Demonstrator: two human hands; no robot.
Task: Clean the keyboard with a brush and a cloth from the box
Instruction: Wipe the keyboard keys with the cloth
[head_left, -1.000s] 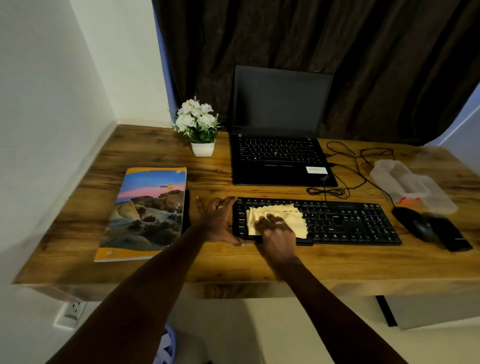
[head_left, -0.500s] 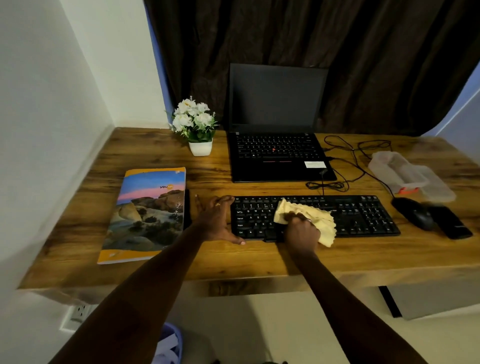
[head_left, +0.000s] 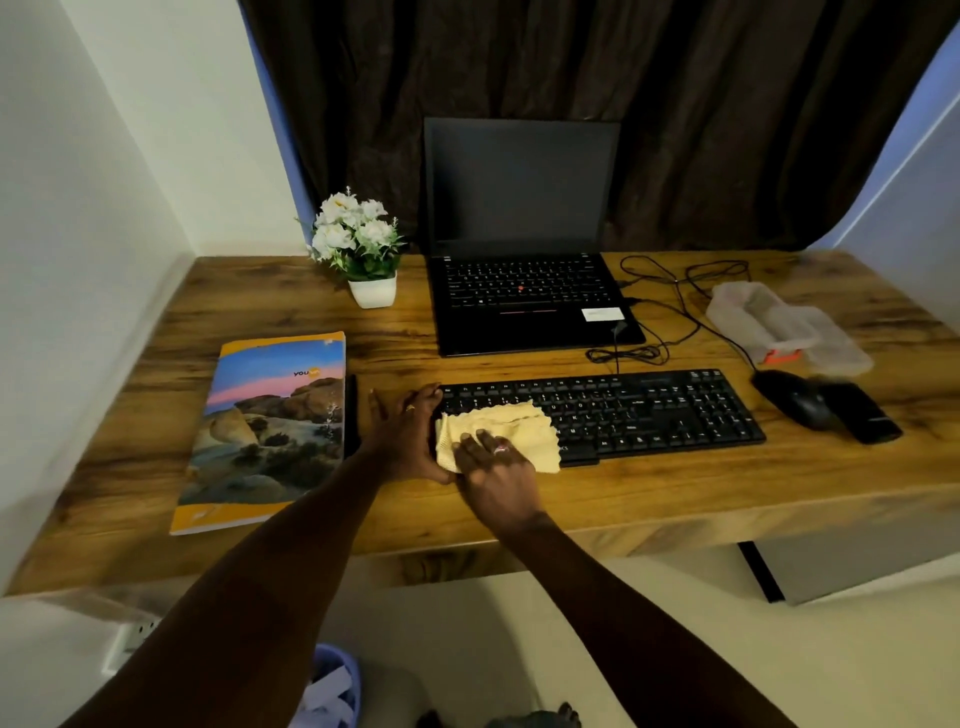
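A wooden counter (head_left: 675, 499) seen from above by a person seated at it, both bare forearms reaching forward. A black keyboard (head_left: 639, 410) lies flat across the middle of the counter. A pale yellow cloth (head_left: 501, 421) is spread over the keyboard's left end, at 9 o'clock on the key bed, its near edge hanging over the front rim.

The right grip (head_left: 493, 465) lies on top of the cloth, fingers straight and splayed, palm down, pressing the cloth onto the keys; nothing is curled into it. The left grip (head_left: 408, 436) rests against the keyboard's left edge, fingers straight and pointing to 12 o'clock, forefinger bent over the far-left corner, thumb by the near-left corner, just beside the cloth. It is open too and only braces the keyboard.

From the keyboard: an open black laptop (head_left: 524, 296), screen dark, at 12 o'clock; a small white pot of white flowers (head_left: 363, 249) at 11 o'clock; a book (head_left: 270, 426) with a rocky sunset cover at 9 o'clock; a translucent plastic box (head_left: 763, 322) at 2 o'clock; a black mouse (head_left: 795, 402) at 3 o'clock, touching a dark flat device (head_left: 865, 415) beside it
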